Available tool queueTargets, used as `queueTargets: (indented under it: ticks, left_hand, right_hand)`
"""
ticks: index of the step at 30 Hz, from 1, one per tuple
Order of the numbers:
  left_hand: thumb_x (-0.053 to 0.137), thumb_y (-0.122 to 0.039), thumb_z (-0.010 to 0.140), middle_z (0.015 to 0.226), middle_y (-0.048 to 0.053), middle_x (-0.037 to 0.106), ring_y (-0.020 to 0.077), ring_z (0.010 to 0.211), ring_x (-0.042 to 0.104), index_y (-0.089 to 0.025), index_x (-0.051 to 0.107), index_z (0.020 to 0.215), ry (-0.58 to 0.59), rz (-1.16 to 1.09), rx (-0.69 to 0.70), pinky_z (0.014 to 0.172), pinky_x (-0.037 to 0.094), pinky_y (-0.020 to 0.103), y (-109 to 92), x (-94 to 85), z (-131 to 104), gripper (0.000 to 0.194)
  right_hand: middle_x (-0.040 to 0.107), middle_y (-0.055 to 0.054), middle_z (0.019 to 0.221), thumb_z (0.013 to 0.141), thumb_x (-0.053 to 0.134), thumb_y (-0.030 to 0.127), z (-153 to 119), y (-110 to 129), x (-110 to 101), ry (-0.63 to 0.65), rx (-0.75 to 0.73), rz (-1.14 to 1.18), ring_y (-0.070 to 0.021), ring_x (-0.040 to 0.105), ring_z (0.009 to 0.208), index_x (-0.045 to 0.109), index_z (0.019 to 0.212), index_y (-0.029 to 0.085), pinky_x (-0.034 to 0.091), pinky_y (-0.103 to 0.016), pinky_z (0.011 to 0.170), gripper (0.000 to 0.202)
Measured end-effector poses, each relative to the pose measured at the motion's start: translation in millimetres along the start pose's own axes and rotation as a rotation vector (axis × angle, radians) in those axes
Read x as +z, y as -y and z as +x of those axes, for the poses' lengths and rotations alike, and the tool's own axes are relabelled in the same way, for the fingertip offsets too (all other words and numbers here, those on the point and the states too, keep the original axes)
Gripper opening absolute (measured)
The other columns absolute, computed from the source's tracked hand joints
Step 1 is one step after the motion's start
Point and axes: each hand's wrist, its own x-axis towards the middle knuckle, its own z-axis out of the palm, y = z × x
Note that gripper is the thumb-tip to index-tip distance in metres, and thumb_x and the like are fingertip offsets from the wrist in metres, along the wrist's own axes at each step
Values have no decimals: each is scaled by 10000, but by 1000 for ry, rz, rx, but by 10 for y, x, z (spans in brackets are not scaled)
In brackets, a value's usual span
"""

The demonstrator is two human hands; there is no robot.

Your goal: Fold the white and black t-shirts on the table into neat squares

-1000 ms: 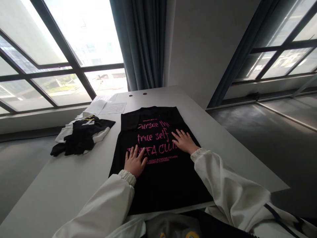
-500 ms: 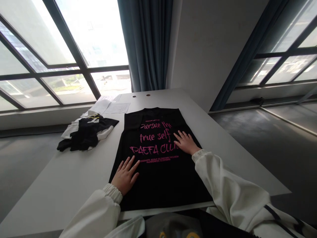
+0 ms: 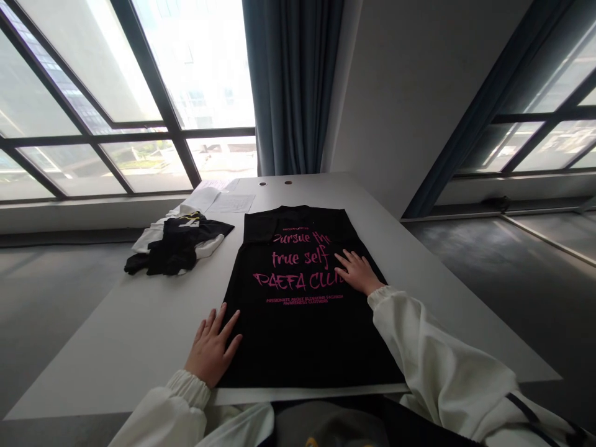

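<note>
A black T-shirt (image 3: 302, 347) with pink lettering lies flat on the white table, its sides folded in and its collar at the far end. My left hand (image 3: 213, 347) rests at the shirt's lower left edge, fingers spread, partly over the bare tabletop. On the right side of the lettering lies my right hand (image 3: 358, 273), palm down with the fingers apart, covering the last letters of a line. Neither hand grips the cloth.
The white table (image 3: 465, 329) reaches toward a blue curtain (image 3: 293, 87) and windows. A crumpled heap of black and white clothing (image 3: 174, 248) sits at the left edge, with paper sheets (image 3: 230, 203) behind it. Two round holes mark the table's far end.
My left hand has slid left and toward me, from the shirt's front to its left edge. My right hand stays at nearly the same spot on the shirt. The view has shifted slightly.
</note>
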Motion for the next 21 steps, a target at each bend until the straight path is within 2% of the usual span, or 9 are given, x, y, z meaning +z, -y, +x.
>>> queueTargets:
  ticks: [5, 8, 12, 15, 18, 21]
  left_hand:
    - [434, -456, 1071, 1719, 39, 405, 285, 1566, 420, -347, 480, 1622, -3, -56, 81, 1272, 380, 526, 388, -53, -147, 564]
    - [436, -463, 1063, 1671, 55, 485, 285, 1535, 468, -307, 474, 1625, -21, -92, 56, 1263, 397, 524, 538, -93, -116, 585]
    - [508, -459, 1023, 1604, 88, 562, 325, 1477, 527, -280, 609, 1499, -89, -146, 22, 1225, 431, 560, 543, -160, 18, 519]
    - [581, -441, 982, 1516, 88, 633, 328, 1375, 601, -274, 722, 1245, -100, -236, 57, 1149, 496, 541, 484, -236, 106, 342]
    - [590, -403, 964, 1424, 82, 685, 312, 1269, 651, -248, 687, 920, -82, -312, 75, 1070, 535, 508, 451, -299, 145, 188]
    - [567, -375, 968, 1363, 77, 712, 300, 1202, 672, -242, 624, 811, -82, -350, 78, 1023, 545, 488, 444, -324, 148, 214]
  right_hand:
    - [266, -89, 1778, 1077, 366, 601, -3, 0, -3, -10, 4, -11, -349, 265, 1624, 356, 1689, 315, 241, -597, 1289, 676]
    - [270, -87, 1777, 1077, 371, 600, 9, -16, 9, -10, 7, -11, -344, 270, 1623, 361, 1688, 313, 247, -590, 1290, 675]
    - [290, -88, 1770, 1076, 381, 604, 24, -56, 28, -19, 2, -2, -344, 288, 1616, 377, 1681, 312, 255, -589, 1290, 672]
    - [332, -94, 1752, 1078, 396, 582, 28, -87, 42, -38, -12, -2, -347, 319, 1603, 412, 1666, 303, 280, -584, 1282, 652]
    - [369, -98, 1735, 1079, 415, 548, 31, -108, 58, -62, -22, -2, -346, 348, 1589, 450, 1647, 291, 302, -575, 1274, 625]
    - [389, -102, 1724, 1079, 431, 524, 35, -118, 80, -84, -33, 0, -350, 369, 1579, 481, 1629, 283, 322, -577, 1264, 604]
